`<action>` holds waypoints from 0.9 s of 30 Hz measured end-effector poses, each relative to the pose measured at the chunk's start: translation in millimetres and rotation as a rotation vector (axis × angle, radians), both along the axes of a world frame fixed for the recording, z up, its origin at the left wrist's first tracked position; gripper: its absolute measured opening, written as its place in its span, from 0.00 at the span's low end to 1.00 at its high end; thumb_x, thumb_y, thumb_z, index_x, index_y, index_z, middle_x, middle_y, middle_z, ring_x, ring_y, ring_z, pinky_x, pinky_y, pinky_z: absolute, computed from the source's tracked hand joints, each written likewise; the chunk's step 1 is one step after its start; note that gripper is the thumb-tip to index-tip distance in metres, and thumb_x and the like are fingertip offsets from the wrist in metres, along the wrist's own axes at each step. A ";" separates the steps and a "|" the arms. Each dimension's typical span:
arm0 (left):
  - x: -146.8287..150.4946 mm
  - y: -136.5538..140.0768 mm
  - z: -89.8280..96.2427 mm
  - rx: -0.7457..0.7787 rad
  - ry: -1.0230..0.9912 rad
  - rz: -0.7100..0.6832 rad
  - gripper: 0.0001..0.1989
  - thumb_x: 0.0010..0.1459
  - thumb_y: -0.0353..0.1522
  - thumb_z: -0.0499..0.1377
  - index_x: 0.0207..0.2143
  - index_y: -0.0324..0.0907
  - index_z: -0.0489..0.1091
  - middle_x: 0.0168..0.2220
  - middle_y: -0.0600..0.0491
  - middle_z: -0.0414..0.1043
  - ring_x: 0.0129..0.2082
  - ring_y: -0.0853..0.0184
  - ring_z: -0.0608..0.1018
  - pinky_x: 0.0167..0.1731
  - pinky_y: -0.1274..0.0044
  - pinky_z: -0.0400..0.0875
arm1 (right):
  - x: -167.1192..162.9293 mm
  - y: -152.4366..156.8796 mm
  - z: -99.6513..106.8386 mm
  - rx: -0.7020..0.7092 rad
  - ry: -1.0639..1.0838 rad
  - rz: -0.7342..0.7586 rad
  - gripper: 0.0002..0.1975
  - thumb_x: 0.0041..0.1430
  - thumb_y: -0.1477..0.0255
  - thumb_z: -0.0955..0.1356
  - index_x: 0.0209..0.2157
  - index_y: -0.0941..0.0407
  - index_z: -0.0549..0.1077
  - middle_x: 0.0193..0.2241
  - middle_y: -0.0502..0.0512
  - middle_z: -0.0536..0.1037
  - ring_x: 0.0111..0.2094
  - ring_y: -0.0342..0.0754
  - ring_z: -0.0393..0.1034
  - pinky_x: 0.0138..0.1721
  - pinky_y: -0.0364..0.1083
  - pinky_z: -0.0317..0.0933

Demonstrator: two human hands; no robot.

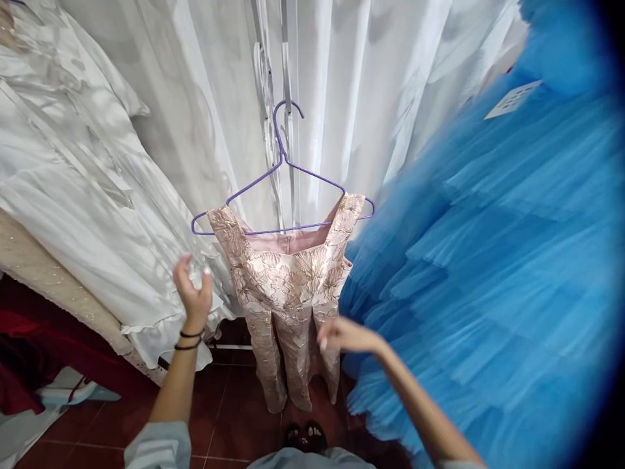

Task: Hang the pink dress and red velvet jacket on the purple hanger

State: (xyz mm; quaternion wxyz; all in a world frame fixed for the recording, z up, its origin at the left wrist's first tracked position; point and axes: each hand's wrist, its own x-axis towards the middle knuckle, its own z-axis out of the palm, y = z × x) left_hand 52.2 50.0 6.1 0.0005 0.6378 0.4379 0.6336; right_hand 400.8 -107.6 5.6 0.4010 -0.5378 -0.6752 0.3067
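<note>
A pink and gold brocade dress [288, 280] with wide shoulder straps and a pleated skirt hangs in front of me on a purple hanger [312, 173]. The hanger's hook is up by a white metal stand. To the left of the bodice, my left hand [193, 293] is raised with thumb and fingers apart, holding nothing; two dark bands circle its wrist. My right hand [350, 335] is in front of the right side of the skirt, fingers loosely bent and slightly blurred. Nothing shows in it, and I cannot tell whether its fingertips touch the fabric.
White gowns [83, 169] hang on the left, beside a beige sparkly fabric [58, 293] and dark red cloth [24, 365]. A layered blue tulle dress [488, 260] with a white tag [513, 99] fills the right. White curtains [336, 85] hang behind. The floor [234, 417] is dark red tile.
</note>
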 end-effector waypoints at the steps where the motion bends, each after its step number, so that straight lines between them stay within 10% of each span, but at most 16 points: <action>1: -0.3 3.1 33.7 0.103 0.093 0.040 0.27 0.63 0.41 0.54 0.61 0.39 0.58 0.59 0.38 0.62 0.62 0.56 0.65 0.60 0.63 0.62 | 15.9 9.8 20.3 0.117 0.002 -0.081 0.20 0.62 0.54 0.65 0.44 0.56 0.72 0.44 0.59 0.75 0.40 0.49 0.70 0.43 0.50 0.68; 5: 16.3 18.4 132.8 0.175 0.471 -0.048 0.21 0.66 0.42 0.50 0.55 0.39 0.66 0.54 0.42 0.69 0.58 0.55 0.67 0.63 0.63 0.56 | 76.8 69.7 118.1 0.711 -0.160 -0.441 0.28 0.54 0.53 0.69 0.52 0.54 0.70 0.55 0.62 0.71 0.56 0.58 0.62 0.58 0.56 0.59; 8: 29.4 29.8 155.7 0.034 0.637 -0.095 0.22 0.68 0.41 0.45 0.45 0.36 0.72 0.42 0.44 0.74 0.47 0.57 0.74 0.52 0.66 0.66 | 95.9 108.3 162.4 0.511 -0.243 -0.199 0.29 0.55 0.46 0.65 0.43 0.58 0.75 0.43 0.60 0.77 0.47 0.54 0.68 0.48 0.51 0.64; 12: 13.8 33.8 148.6 -0.002 0.671 0.010 0.22 0.67 0.42 0.46 0.38 0.37 0.74 0.34 0.48 0.73 0.41 0.61 0.73 0.45 0.71 0.67 | 104.3 116.2 167.7 0.352 -0.270 -0.073 0.34 0.52 0.40 0.64 0.31 0.61 0.75 0.28 0.56 0.75 0.32 0.46 0.66 0.36 0.45 0.61; 17: -26.6 36.6 116.6 -0.128 0.351 -0.110 0.24 0.65 0.43 0.51 0.38 0.30 0.74 0.28 0.53 0.71 0.30 0.70 0.72 0.36 0.76 0.69 | 115.8 99.1 160.5 0.342 -0.211 -0.114 0.36 0.49 0.37 0.65 0.28 0.61 0.73 0.21 0.52 0.70 0.25 0.41 0.61 0.27 0.42 0.57; 22: -22.6 39.8 46.6 -0.406 -0.181 -0.283 0.26 0.49 0.51 0.61 0.34 0.35 0.72 0.26 0.53 0.72 0.26 0.67 0.74 0.30 0.72 0.74 | 114.7 103.2 150.3 0.223 -0.205 -0.090 0.35 0.48 0.38 0.66 0.28 0.61 0.73 0.19 0.53 0.71 0.21 0.42 0.65 0.23 0.41 0.58; 27: 29.0 7.0 -65.9 -0.659 -0.288 -0.525 0.24 0.38 0.43 0.66 0.37 0.41 0.70 0.37 0.49 0.75 0.39 0.62 0.77 0.46 0.68 0.72 | 99.1 97.9 64.6 0.187 -0.121 -0.297 0.25 0.50 0.48 0.66 0.20 0.58 0.67 0.16 0.54 0.71 0.22 0.46 0.67 0.28 0.45 0.63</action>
